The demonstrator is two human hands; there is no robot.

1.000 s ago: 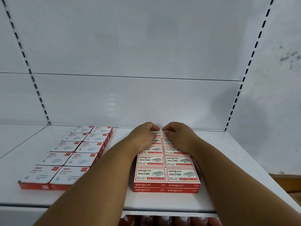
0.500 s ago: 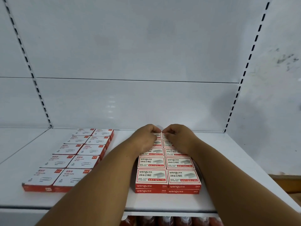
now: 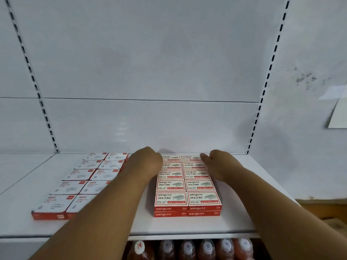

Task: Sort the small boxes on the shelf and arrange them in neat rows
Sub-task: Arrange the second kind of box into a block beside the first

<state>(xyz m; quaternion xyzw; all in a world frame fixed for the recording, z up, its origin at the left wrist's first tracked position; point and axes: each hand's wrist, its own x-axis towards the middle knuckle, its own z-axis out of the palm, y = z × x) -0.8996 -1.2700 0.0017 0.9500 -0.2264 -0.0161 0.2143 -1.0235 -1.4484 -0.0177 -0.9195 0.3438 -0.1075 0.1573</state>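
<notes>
Both fists are curling beside the stacked staple boxes (image 3: 187,186), left hand (image 3: 148,160) and right hand (image 3: 216,162) holding nothing I can see; uneven squeezing risks skewing the 2 columns.

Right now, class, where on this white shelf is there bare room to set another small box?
Bare white shelf shows right of the red-and-white staple boxes, left of the white paper-clip boxes, and along the front edge. The strip between the blocks is crowded by the left hand and forearm.

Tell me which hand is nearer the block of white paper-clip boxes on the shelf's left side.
Left. The left hand sits at the back, just right of the white paper-clip boxes. The right hand is farther right, beyond the red-and-white staple boxes, at their far edge.
</notes>
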